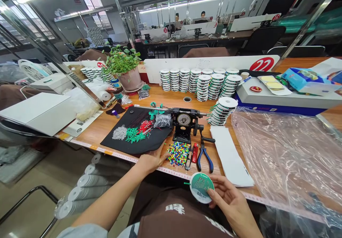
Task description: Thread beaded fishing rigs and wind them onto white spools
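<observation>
My right hand (227, 199) grips a round spool of fishing line (201, 186) with a green-and-white label marked PE, thumb on its face. A short green piece sticks out from the spool's left side. My left hand (151, 159) rests at the table edge, thumb and fingers apart, beside a pile of multicoloured beads (179, 153) and the black mat (114, 145). On the mat lie green tubes (135, 135), red pieces (145, 126) and small silvery pieces (119, 133). Behind the beads stands a black hand-crank winder (184, 122) with a dial.
Blue-handled pliers (205, 159), a red lighter (195, 152) and small snips (188, 161) lie right of the beads. White paper (231, 156) and clear plastic (283, 152) cover the right side. Stacked spools (223, 111) and a potted plant (130, 78) stand behind.
</observation>
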A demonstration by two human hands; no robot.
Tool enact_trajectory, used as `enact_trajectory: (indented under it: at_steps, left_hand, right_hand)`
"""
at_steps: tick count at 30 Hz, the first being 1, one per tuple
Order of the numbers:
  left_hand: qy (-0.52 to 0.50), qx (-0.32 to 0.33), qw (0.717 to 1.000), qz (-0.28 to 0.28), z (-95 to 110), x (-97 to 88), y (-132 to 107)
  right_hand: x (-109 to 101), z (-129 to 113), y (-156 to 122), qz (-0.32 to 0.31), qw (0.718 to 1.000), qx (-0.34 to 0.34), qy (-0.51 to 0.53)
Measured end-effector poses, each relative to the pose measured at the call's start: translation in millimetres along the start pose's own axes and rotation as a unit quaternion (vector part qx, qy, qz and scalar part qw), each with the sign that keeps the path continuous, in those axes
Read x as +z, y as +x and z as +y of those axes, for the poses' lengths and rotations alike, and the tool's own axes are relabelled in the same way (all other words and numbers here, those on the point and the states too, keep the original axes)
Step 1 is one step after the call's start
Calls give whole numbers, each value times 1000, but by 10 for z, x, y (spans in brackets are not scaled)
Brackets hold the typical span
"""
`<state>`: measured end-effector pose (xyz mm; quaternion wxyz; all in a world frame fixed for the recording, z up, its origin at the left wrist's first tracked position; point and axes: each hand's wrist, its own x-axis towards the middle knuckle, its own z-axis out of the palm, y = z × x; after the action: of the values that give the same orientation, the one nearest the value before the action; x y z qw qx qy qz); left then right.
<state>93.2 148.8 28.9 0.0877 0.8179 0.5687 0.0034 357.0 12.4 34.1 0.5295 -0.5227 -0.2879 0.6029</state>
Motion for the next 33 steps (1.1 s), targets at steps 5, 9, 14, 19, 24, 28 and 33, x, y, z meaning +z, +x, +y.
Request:
enact_trajectory:
  at_steps: [5, 9, 14, 19, 24, 28, 33]
  left_hand:
    - [20, 18, 999, -18, -73, -36, -46]
    - [6, 26, 1000, -12, -118, -70, -63]
    - [43, 27, 996, -73, -128, -128, -132]
    - [59, 33, 995, -71, -131, -153, -232]
    - [78, 32, 993, -82, -12, -109, -293]
    - [82, 34, 993, -73, 138, -71, -293]
    - [78, 56, 994, -49, 155, -19, -304]
  right_hand:
    - [-8, 17, 5, -1, 1000, 3, 2]
    - [-12, 27, 5, 1, 1000, 2, -5]
    - [-3, 28, 2, -3, 1000, 7, 0]
    - [-4, 29, 0, -11, 1000, 5, 2]
    - [30, 30, 10, -15, 1000, 15, 4]
    - [63, 36, 23, -37, 999, 20, 4]
    - [54, 60, 23, -37, 999, 27, 9]
